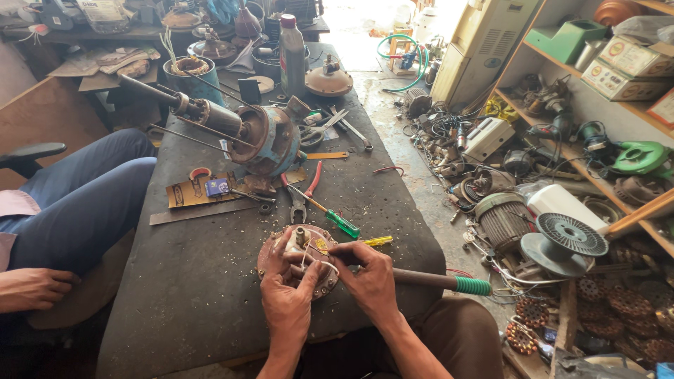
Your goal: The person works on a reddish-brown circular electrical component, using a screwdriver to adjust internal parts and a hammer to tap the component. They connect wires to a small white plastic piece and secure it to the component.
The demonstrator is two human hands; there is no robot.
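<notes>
Motor plate (pixel 298 261), near counter (pixel 210 295) edge: heavy, rigid metal, wires fragile. Left hand (pixel 289 293) fingers clamp rim; right hand (pixel 368 275) pinches wire, fingers together.

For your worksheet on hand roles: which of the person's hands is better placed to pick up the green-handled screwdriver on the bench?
Probably the right hand: it lies nearest the green-handled screwdriver, just below its handle, though it already grips a long tool. The left hand rests on the round motor plate, steadying it.

Head-worn view, steeply downward (close) over workbench (pixel 210 281)
</notes>
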